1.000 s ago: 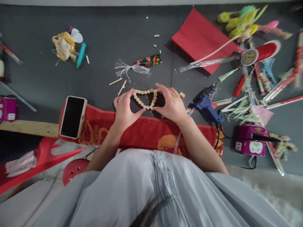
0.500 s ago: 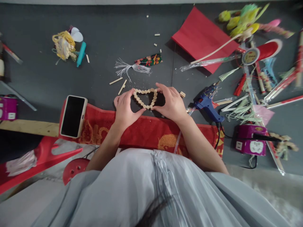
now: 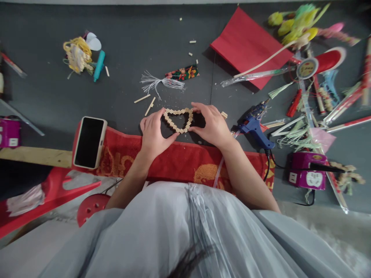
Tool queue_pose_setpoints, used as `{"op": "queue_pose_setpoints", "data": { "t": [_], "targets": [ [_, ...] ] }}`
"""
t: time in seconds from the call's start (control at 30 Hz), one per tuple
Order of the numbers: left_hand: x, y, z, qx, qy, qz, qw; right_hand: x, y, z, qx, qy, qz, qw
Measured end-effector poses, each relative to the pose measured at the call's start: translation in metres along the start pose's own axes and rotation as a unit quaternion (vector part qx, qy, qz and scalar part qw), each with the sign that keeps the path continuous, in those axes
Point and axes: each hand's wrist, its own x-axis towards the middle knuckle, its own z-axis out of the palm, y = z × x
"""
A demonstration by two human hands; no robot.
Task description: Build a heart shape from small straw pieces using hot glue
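Observation:
A small heart-shaped frame (image 3: 173,126) built of short pale straw or stick pieces sits between my hands, just above the red towel. My left hand (image 3: 153,133) grips its left side, index finger at the upper left corner and thumb near the bottom tip. On the opposite side, my right hand (image 3: 213,127) has its fingers at the upper right corner and its thumb by the lower right edge. A short pale stick piece (image 3: 224,115) lies just beyond my right hand. Two thin pale sticks (image 3: 150,106) rest beyond my left hand.
A blue glue gun (image 3: 255,131) lies right of my right hand, its cord by a purple power block (image 3: 307,171). A phone (image 3: 90,143) rests on the red towel (image 3: 174,162). Farther off are red paper (image 3: 246,42), a ribbon spool (image 3: 307,69) and a white-stringed tassel (image 3: 162,82).
My right thumb has slid slightly right, away from the heart's bottom tip. The heart and my left hand have barely moved.

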Motion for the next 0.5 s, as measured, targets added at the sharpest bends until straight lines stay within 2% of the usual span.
{"op": "queue_pose_setpoints", "data": {
  "t": [0.5],
  "targets": [
    [0.0001,0.0002,0.0003,0.016,0.004,0.001,1.000,0.0007,0.0002,0.0003,-0.008,-0.018,0.022,1.000]
  ]
}}
